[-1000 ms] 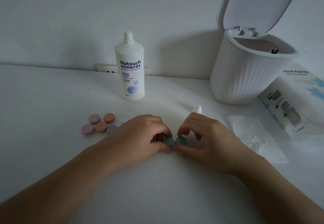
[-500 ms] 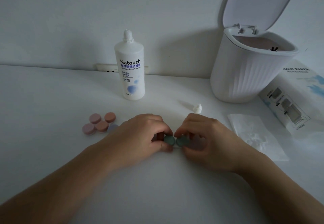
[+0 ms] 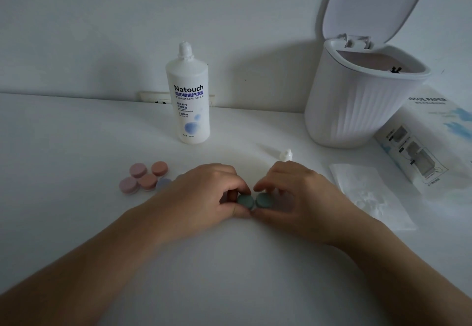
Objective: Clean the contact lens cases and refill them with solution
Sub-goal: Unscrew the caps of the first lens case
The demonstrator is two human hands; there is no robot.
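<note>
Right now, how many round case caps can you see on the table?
7: two green caps pinched between the left hand and right hand; four pink or orange at left; one lilac, partly hidden. More may hide behind the left hand.

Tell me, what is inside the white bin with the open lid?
Inside the white bin only a pinkish inner surface and one small dark item near the rim show. The bin's wall hides everything deeper, so its contents cannot be told.
</note>
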